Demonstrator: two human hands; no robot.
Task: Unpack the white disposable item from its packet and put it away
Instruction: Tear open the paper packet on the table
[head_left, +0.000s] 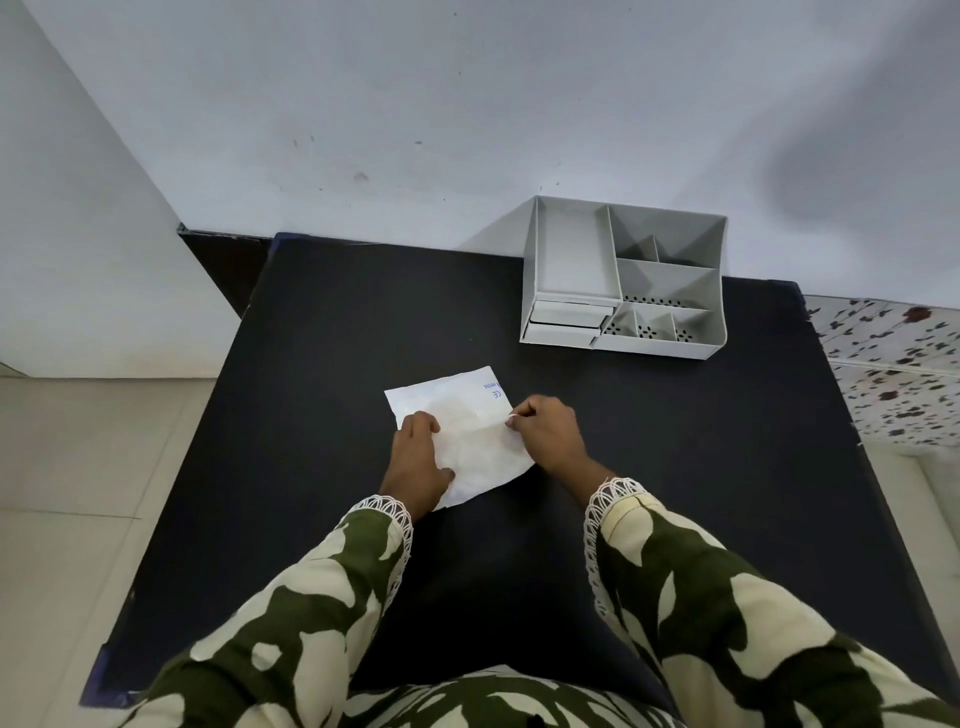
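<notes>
The packet (460, 434) is a flat white paper pouch lying tilted on the black table (322, 332), roughly in the middle. There's a bit of blue print near its far right corner: a CE mark is readable, and a short line of tiny blue text beside it that's too small and flipped to make out. No brand I can read.

Both hands are on it. The left hand (418, 457) sits on the packet's left edge, fingers curled over the top near the edge and the thumb lower down against the near left side, so it's pinning or lightly gripping that side; can't tell if the fingers actually wrap under the paper. The right hand (548, 431) is at the right edge, about halfway along it, with the fingertips (514, 418) pinched tightly together on a small bit of the edge, which looks slightly lifted off the table. The rest of the packet lies flat between the two hands, its far end sticking out past the fingers.

Whatever's inside only shows as a faint paler shape through the paper, so the item itself isn't really visible.

Further back on the right, well apart from the packet, a grey organizer (623, 275) with several compartments and two small drawers stands against the wall (415, 104).
</notes>
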